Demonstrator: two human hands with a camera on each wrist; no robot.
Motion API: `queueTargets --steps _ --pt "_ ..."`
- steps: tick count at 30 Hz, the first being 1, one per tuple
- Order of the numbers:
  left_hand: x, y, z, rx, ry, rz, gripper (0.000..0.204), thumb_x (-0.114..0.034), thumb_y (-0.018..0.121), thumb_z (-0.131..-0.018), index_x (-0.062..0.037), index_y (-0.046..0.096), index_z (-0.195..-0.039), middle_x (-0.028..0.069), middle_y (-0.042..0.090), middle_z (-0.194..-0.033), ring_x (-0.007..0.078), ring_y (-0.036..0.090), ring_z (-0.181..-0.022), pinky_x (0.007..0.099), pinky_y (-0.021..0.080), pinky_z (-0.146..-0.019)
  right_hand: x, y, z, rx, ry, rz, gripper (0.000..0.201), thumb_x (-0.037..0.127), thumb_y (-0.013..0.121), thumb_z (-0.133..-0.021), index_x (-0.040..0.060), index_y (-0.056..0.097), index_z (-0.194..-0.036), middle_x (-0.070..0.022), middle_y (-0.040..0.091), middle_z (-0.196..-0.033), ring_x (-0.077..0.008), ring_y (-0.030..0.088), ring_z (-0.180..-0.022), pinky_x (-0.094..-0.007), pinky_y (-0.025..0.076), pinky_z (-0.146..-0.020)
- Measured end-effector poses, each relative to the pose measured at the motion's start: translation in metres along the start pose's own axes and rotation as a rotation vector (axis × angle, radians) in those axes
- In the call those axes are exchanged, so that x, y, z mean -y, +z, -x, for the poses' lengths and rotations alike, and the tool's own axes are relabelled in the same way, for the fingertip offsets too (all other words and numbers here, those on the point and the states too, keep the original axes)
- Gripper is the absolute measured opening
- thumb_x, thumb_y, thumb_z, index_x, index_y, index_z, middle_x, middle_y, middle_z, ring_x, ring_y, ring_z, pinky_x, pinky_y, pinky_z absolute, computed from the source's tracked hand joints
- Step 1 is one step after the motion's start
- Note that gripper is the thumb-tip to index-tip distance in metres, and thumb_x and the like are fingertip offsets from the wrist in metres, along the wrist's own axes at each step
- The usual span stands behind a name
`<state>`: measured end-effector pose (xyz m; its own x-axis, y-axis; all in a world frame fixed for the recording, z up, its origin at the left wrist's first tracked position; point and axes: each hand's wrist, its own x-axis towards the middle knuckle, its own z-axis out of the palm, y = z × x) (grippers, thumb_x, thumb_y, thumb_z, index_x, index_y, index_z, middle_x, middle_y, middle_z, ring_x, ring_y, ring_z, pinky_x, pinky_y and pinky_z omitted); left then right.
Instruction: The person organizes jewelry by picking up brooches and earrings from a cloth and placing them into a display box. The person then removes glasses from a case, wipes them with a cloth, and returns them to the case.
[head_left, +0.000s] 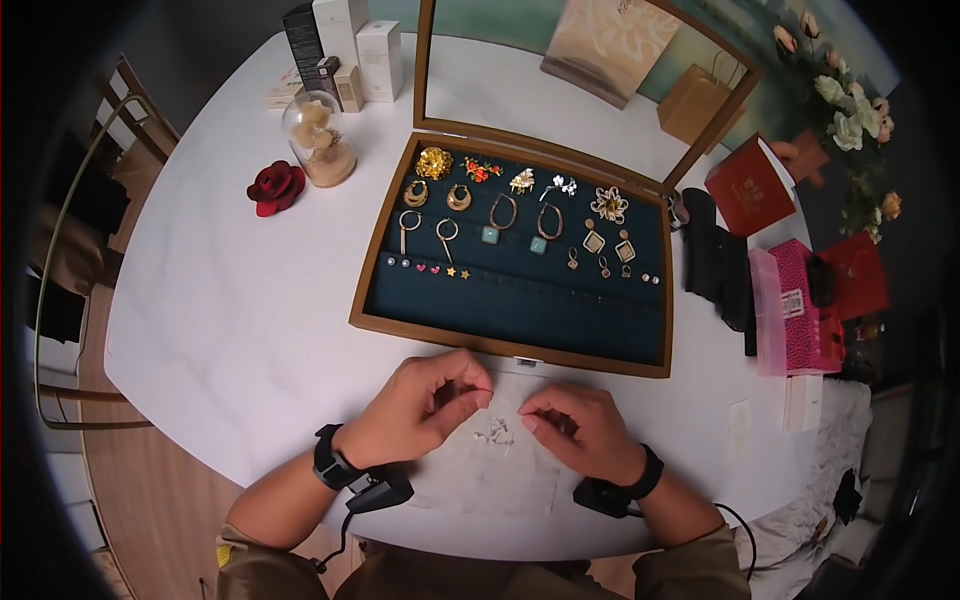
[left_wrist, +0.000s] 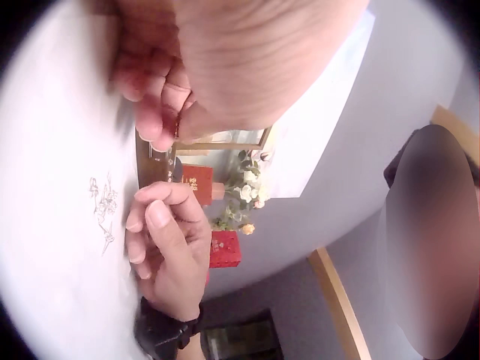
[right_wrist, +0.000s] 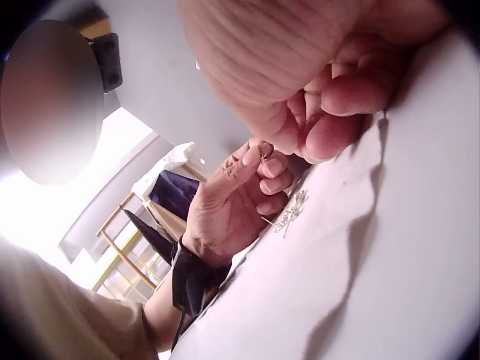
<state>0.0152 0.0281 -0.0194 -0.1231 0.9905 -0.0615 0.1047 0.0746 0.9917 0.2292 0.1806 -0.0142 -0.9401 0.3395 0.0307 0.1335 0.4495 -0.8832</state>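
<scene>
In the head view my left hand [head_left: 425, 400] is over the white table in front of the jewellery case [head_left: 600, 362]. Its thumb and index finger pinch a tiny dark-gold jewellery piece [left_wrist: 177, 126], mostly covered by the fingertips. My right hand [head_left: 580, 430] is just to the right, fingers loosely bent, nothing visible between them. Below and between both hands lies a small pile of thin silvery jewellery pieces [head_left: 494, 433] on a pale sheet [head_left: 530, 490]. Rows of earrings and brooches sit on the case's dark teal lining [head_left: 480, 300]; its glass lid stands raised.
A red fabric rose [head_left: 275, 188], a glass dome [head_left: 318, 140] and several small boxes [head_left: 380, 62] stand at the back left. On the right are a black pouch [head_left: 705, 245], a red box [head_left: 750, 185], a pink case [head_left: 790, 310] and flowers [head_left: 845, 120].
</scene>
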Motion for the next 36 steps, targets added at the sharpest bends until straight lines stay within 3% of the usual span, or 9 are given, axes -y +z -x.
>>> queueTargets --steps 3,6,11,17,20,36 --pt "0.003 0.002 0.001 0.001 -0.028 0.04 0.006 0.001 0.065 -0.1 -0.0007 0.066 -0.106 0.004 0.068 -0.097 0.0107 0.063 -0.091 0.0273 0.051 -0.085 0.0 0.0 0.001 0.005 0.012 0.03 0.007 0.008 0.07 -0.096 0.0037 0.068 -0.101 -0.0075 0.067 -0.08 -0.0164 0.065 -0.065 -0.0296 0.051 -0.06" --pt "0.004 0.008 0.002 -0.064 0.037 0.141 0.017 0.007 0.062 -0.098 -0.0006 0.064 -0.113 0.0037 0.066 -0.092 0.0081 0.061 -0.085 0.0246 0.05 -0.075 -0.003 0.002 0.002 -0.001 0.005 0.022 0.008 0.006 0.071 -0.094 0.0037 0.07 -0.102 -0.0043 0.069 -0.083 -0.0116 0.064 -0.065 -0.0258 0.048 -0.057" --pt "-0.001 0.011 0.005 -0.012 0.069 0.123 0.028 0.015 0.053 -0.096 -0.0004 0.062 -0.118 0.0055 0.064 -0.094 0.0113 0.061 -0.088 0.0268 0.051 -0.083 0.0 0.004 0.004 -0.041 -0.028 0.04 0.008 0.008 0.07 -0.096 0.0037 0.069 -0.103 -0.0066 0.067 -0.081 -0.0153 0.064 -0.065 -0.0285 0.05 -0.059" --pt "0.0 0.014 0.007 0.055 0.165 0.147 0.034 0.017 0.051 -0.096 -0.001 0.06 -0.124 0.0063 0.064 -0.094 0.013 0.062 -0.089 0.0281 0.051 -0.085 0.004 0.009 0.009 -0.094 -0.064 0.001 0.01 0.005 0.07 -0.095 0.0038 0.069 -0.104 -0.0057 0.067 -0.084 -0.0132 0.062 -0.063 -0.0268 0.048 -0.055" --pt "-0.001 0.017 0.009 0.101 0.095 0.234 0.027 0.011 0.053 -0.099 0.0003 0.061 -0.123 0.007 0.069 -0.099 0.0146 0.066 -0.094 0.0309 0.052 -0.091 0.006 0.015 0.008 -0.118 -0.092 -0.048 0.013 0.004 0.072 -0.093 0.0045 0.069 -0.106 -0.0048 0.068 -0.085 -0.0121 0.061 -0.061 -0.0261 0.047 -0.053" --pt "-0.001 0.023 0.008 0.148 0.067 0.296 0.038 0.014 0.052 -0.1 -0.001 0.05 -0.135 0.0072 0.068 -0.099 0.0128 0.066 -0.096 0.0277 0.05 -0.091 0.006 0.019 0.007 -0.15 -0.153 -0.035 0.01 0.003 0.072 -0.093 0.0057 0.068 -0.101 -0.0029 0.067 -0.082 -0.0107 0.059 -0.058 -0.0258 0.043 -0.05"
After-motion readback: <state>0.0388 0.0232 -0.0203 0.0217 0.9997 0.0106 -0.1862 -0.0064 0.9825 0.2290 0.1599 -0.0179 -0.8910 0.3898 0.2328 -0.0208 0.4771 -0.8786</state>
